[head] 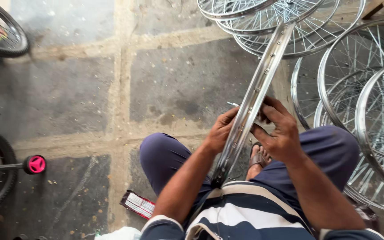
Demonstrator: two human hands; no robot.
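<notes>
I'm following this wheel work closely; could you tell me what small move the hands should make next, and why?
Probably turn the rim slightly between the knees. The left hand and right hand pinch it at one hole, and a row of further holes runs up the rim.

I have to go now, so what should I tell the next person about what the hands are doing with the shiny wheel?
Left hand: gripping the left side of the bare silver wheel rim, fingers curled on its edge.
Right hand: on the rim's right side, fingers pressed against it.
The rim stands edge-on between the knees, spoke holes showing.
Finished spoked wheels lean together on the right.
A small packet lies on the stone floor.
Done: several wheels spoked. Left: this rim looks without spokes.
</notes>
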